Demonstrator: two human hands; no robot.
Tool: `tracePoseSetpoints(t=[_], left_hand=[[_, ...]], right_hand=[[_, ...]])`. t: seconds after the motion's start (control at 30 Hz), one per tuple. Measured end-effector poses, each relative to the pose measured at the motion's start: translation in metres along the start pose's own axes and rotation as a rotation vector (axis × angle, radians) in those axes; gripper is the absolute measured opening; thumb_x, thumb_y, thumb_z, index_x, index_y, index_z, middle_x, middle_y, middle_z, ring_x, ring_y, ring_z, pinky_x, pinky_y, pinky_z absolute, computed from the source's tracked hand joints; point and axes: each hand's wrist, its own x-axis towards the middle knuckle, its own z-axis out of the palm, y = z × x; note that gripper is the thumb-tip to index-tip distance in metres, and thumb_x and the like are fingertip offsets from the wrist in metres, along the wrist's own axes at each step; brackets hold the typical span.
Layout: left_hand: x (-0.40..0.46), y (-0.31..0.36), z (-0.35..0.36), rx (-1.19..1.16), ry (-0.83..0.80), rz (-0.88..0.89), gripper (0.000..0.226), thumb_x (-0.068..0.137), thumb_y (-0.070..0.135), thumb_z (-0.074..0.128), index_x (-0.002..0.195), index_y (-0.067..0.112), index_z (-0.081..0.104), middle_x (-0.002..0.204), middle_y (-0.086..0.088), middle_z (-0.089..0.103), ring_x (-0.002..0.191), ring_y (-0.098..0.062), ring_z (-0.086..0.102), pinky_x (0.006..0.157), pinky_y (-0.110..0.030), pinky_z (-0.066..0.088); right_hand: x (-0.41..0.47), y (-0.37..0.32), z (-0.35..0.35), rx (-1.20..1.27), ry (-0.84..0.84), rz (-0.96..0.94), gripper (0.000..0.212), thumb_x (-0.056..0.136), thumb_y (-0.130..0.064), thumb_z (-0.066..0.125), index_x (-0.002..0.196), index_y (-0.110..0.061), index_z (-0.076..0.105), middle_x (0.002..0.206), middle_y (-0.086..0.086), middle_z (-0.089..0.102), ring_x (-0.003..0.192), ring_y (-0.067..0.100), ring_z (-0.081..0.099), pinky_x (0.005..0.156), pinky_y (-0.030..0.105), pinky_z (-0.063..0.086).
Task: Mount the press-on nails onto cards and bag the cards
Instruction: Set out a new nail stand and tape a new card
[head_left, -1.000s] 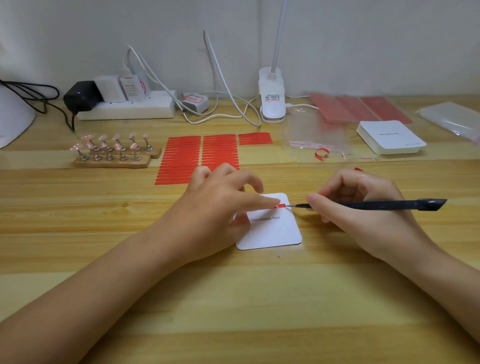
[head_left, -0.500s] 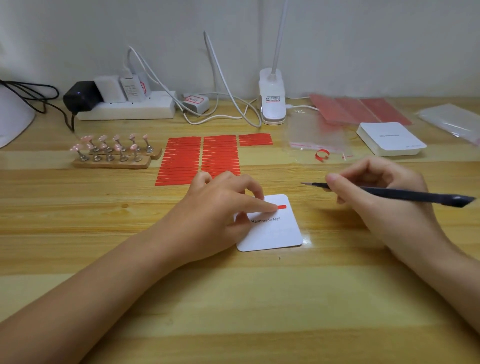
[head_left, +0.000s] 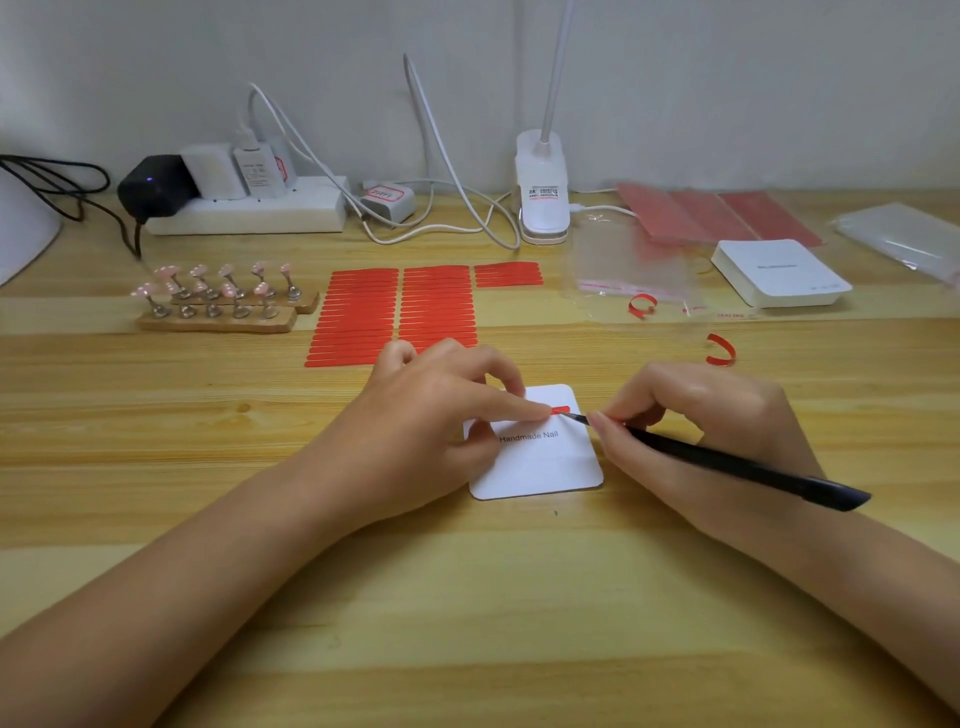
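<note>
A white card (head_left: 540, 457) lies flat on the worktop (head_left: 208, 467). The left hand (head_left: 431, 421) presses a fingertip on a red strip (head_left: 561, 410) near the card's top edge — long axis left to right. The right hand (head_left: 696, 441) pinches a dark tool (head_left: 727, 462), tip at the strip's right end. A slip could crease it or drag it askew.

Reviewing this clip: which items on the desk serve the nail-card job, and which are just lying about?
Job: white "Handmade Nail" card, red adhesive strips sheet, black pointed tool, pink nails on wooden stands, clear bags, white card stack.
Idle: white power strip, white clip lamp.
</note>
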Motion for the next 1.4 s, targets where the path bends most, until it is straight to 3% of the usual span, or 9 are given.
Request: tracePoseSetpoints(t=[0.33, 0.5, 0.67, 0.83, 0.97, 1.03, 1.1, 1.4], left_hand=[[0.0, -0.001, 0.001, -0.027, 0.014, 0.003, 0.038, 0.079, 0.025, 0.046, 0.106, 0.043, 0.065, 0.102, 0.022, 0.051, 0.084, 0.0, 0.036, 0.072, -0.029, 0.016], [0.001, 0.002, 0.0, -0.032, 0.009, -0.014, 0.042, 0.076, 0.027, 0.042, 0.107, 0.046, 0.064, 0.1, 0.023, 0.05, 0.083, -0.001, 0.035, 0.072, -0.029, 0.015], [0.0, 0.002, 0.001, -0.063, 0.033, -0.015, 0.039, 0.076, 0.027, 0.043, 0.103, 0.043, 0.067, 0.099, 0.022, 0.053, 0.079, 0.0, 0.035, 0.075, -0.03, 0.019], [0.0, 0.0, 0.001, -0.092, 0.058, -0.026, 0.036, 0.075, 0.027, 0.046, 0.1, 0.04, 0.069, 0.099, 0.023, 0.057, 0.081, 0.004, 0.042, 0.085, -0.017, 0.016], [0.001, 0.003, 0.004, -0.091, 0.069, -0.014, 0.035, 0.074, 0.027, 0.047, 0.099, 0.038, 0.069, 0.098, 0.021, 0.059, 0.083, 0.001, 0.04, 0.087, -0.018, 0.017], [0.002, 0.005, 0.005, -0.085, 0.071, -0.005, 0.035, 0.075, 0.026, 0.048, 0.099, 0.038, 0.069, 0.098, 0.021, 0.059, 0.083, 0.0, 0.04, 0.087, -0.019, 0.017], [0.002, 0.006, 0.006, -0.075, 0.074, 0.007, 0.032, 0.076, 0.025, 0.051, 0.099, 0.037, 0.07, 0.098, 0.02, 0.059, 0.083, 0.0, 0.041, 0.086, -0.021, 0.018], [0.003, 0.008, 0.008, -0.062, 0.123, 0.08, 0.025, 0.076, 0.021, 0.057, 0.091, 0.032, 0.072, 0.096, 0.017, 0.064, 0.084, 0.001, 0.047, 0.079, -0.024, 0.023]], right_hand=[[-0.001, 0.005, -0.004, -0.002, 0.046, 0.07, 0.012, 0.071, -0.005, 0.068, 0.061, -0.006, 0.061, 0.056, -0.003, 0.059, 0.065, 0.008, 0.055, 0.06, -0.001, 0.036], [-0.003, 0.004, 0.001, -0.022, 0.114, 0.008, 0.014, 0.075, -0.007, 0.068, 0.063, -0.003, 0.063, 0.058, 0.001, 0.061, 0.064, 0.012, 0.055, 0.06, 0.008, 0.041], [-0.004, 0.009, 0.002, -0.024, 0.068, -0.009, 0.013, 0.074, -0.005, 0.068, 0.062, -0.004, 0.062, 0.057, 0.0, 0.059, 0.063, 0.01, 0.054, 0.06, 0.009, 0.041], [-0.002, 0.007, 0.002, 0.038, 0.148, 0.034, 0.014, 0.082, -0.016, 0.07, 0.074, -0.005, 0.067, 0.066, -0.002, 0.064, 0.066, 0.01, 0.058, 0.064, 0.008, 0.044], [0.001, 0.002, 0.004, 0.207, 0.107, 0.068, 0.036, 0.094, -0.044, 0.043, 0.096, -0.017, 0.067, 0.073, -0.014, 0.066, 0.066, 0.005, 0.067, 0.062, 0.02, 0.051], [0.0, 0.004, 0.005, 0.176, 0.116, 0.032, 0.052, 0.096, -0.048, 0.035, 0.09, -0.012, 0.072, 0.072, -0.009, 0.068, 0.064, 0.01, 0.067, 0.057, 0.032, 0.051], [0.0, 0.006, 0.006, 0.141, 0.118, -0.01, 0.058, 0.098, -0.048, 0.032, 0.08, -0.009, 0.072, 0.069, -0.003, 0.069, 0.061, 0.016, 0.065, 0.051, 0.034, 0.049], [-0.001, 0.004, 0.003, 0.091, -0.119, 0.005, 0.046, 0.094, -0.047, 0.034, 0.082, -0.019, 0.067, 0.058, -0.003, 0.057, 0.05, 0.012, 0.047, 0.05, 0.031, 0.04]])
